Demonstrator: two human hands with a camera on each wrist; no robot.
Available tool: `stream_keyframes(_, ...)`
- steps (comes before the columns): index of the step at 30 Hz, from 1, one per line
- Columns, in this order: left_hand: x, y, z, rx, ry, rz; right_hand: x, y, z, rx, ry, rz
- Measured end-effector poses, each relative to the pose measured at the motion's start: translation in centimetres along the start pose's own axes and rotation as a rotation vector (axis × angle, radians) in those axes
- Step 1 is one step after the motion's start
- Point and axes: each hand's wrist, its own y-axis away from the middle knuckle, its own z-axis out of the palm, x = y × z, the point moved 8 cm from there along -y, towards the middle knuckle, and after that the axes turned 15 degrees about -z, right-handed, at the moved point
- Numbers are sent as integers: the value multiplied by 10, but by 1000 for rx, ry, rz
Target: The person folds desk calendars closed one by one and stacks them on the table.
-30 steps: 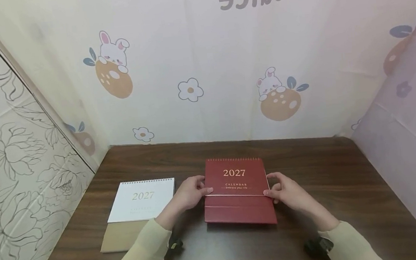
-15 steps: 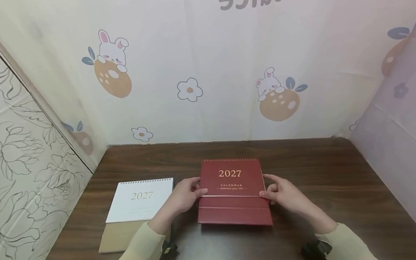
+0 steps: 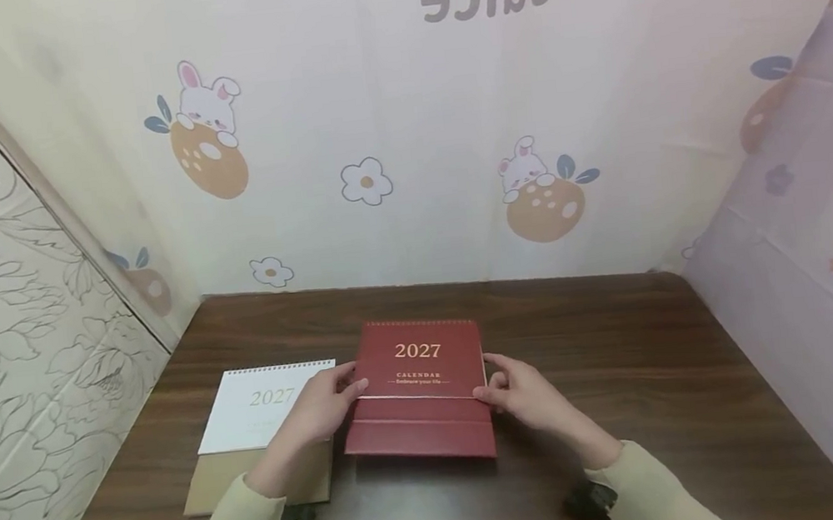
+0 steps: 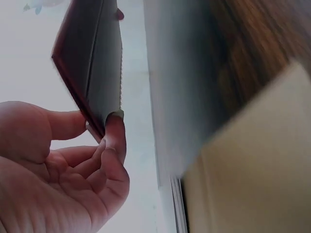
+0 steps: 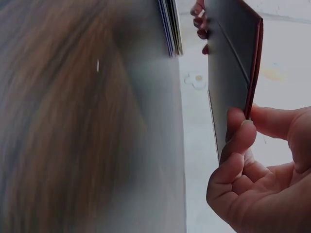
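A dark red 2027 desk calendar (image 3: 419, 360) with a spiral-bound top edge is held between both hands. My left hand (image 3: 325, 404) pinches its left side, thumb in front and fingers behind. On the opposite side my right hand (image 3: 529, 400) grips it the same way. Both wrist views show the calendar's dark back (image 4: 104, 68) raised above the table, with fingers curled behind it. Just left of it sits a white 2027 desk calendar (image 3: 251, 414) on a tan base, partly covered by the left hand and forearm.
The dark wood table (image 3: 605, 342) extends to the right of the hands and in front of them. A printed curtain (image 3: 419, 126) hangs along its back edge. Floral panelling (image 3: 9, 333) stands on the left.
Both hands have carried the red calendar leftward, close to the white calendar. The head view has also shifted slightly. The grip on each side looks the same.
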Motion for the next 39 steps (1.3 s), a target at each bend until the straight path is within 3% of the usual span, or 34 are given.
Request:
stream_keyframes(8, -26, 11, -28, 57, 36, -50, -18, -14, 38, -23, 48, -39)
stream_keyframes(14, -46, 17, -46, 96, 9, -98, -30, -25, 65, -57, 76, -86)
stream_keyframes(26, -86, 31, -73, 153, -32, -246, -58, -47, 115, -120, 79, -144)
stream_keyframes(33, -102, 38, -92, 217, -87, -245, -64, -58, 140, -154, 82, -154)
stream_keyframes(39, -122, 42, -103, 254, -83, -285, -70, -67, 166, -214, 112, -200)
